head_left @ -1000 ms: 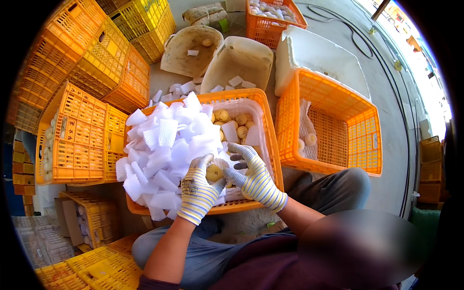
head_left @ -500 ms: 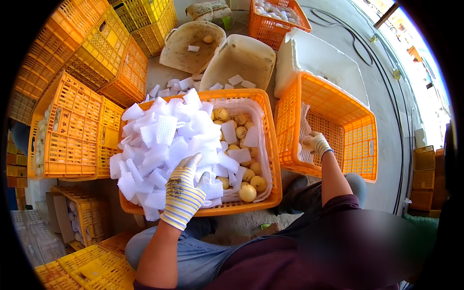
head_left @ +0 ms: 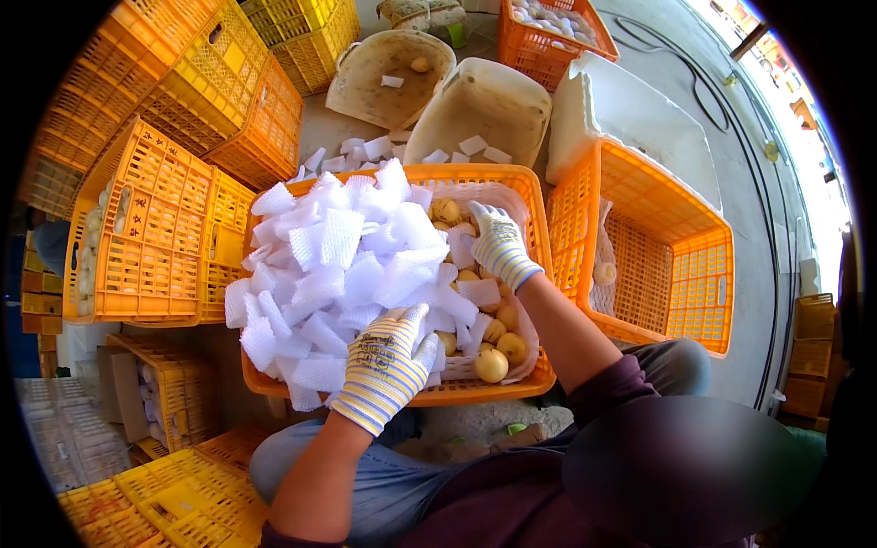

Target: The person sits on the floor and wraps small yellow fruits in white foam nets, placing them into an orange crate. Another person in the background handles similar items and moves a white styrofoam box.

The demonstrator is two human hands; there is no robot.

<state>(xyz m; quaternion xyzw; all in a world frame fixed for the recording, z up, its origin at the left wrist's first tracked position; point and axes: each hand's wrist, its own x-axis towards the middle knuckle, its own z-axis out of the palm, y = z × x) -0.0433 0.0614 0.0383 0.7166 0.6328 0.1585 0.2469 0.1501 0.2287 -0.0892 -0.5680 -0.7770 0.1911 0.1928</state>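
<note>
Left hand: at the near edge of the white foam net sleeves, thumb and forefinger spread apart.
Right hand: above the pale yellow fruits, fingers bent downward; the fingertips are partly hidden, so I cannot tell if either hand pinches something.
Fruits: in the right part of the orange crate, with some sleeves over them.
Rolling risk: one fruit sits beside the near rim; a knock from the right forearm could send it out.
Spilling risk: the sleeves pile above the left rim, and a careless push could make pieces slide over.
In the way: this pile hides the crate's left part.
Around: second orange crate close at right, white foam box behind it, beige tubs beyond the far rim.
</note>
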